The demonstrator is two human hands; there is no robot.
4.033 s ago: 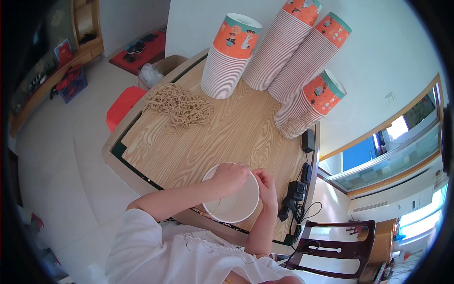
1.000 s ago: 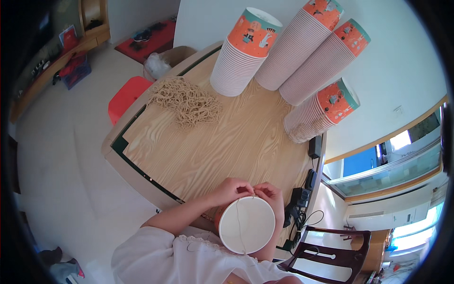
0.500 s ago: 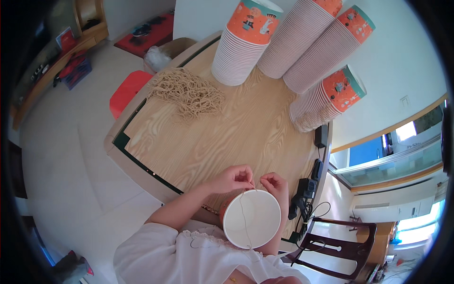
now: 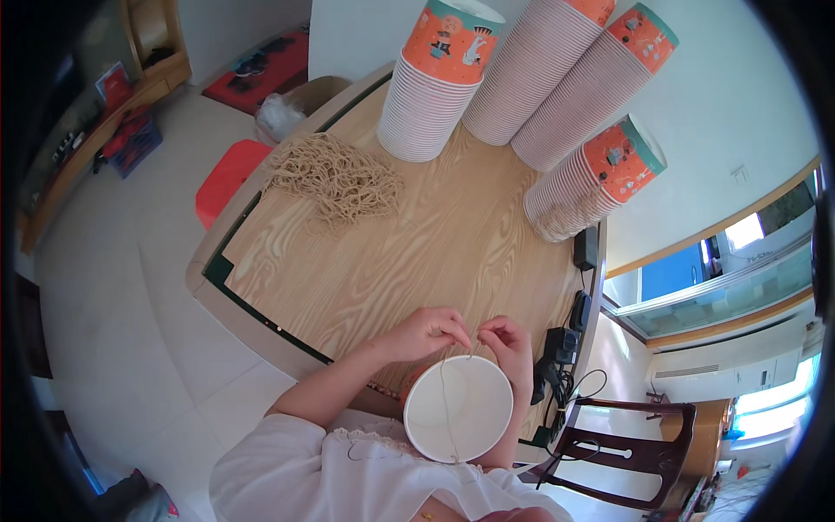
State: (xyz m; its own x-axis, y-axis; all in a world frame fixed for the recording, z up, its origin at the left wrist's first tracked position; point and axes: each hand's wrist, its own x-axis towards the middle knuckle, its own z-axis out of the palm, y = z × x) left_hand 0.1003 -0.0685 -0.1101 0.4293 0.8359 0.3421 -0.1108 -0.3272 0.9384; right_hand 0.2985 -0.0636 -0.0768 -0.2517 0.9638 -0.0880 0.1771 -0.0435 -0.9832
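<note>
A white-lined paper bucket (image 4: 458, 413) with an orange outside rests against my front at the near table edge, its mouth tilted up toward me. A thin tan string (image 4: 447, 396) runs across the mouth from the far rim to the near rim. Just above the far rim, my left hand (image 4: 428, 334) pinches the string between thumb and fingertips. Close by on its right, my right hand (image 4: 508, 345) is also closed in a pinch at the string, its fingertips nearly meeting the left ones. What exactly lies between the right fingertips is very small.
A tangled heap of tan string (image 4: 333, 181) lies at the table's far left. Several stacks of printed paper buckets (image 4: 432, 104) stand along the back and right. Black power adapters and cables (image 4: 561, 348) line the right edge. A dark wooden chair (image 4: 622, 452) stands right; a red stool (image 4: 230, 181) left.
My left fingertips have moved slightly right and down, so both hands' fingertips are closer together above the rim. The whole view has shifted a little; the bucket stays at my front.
</note>
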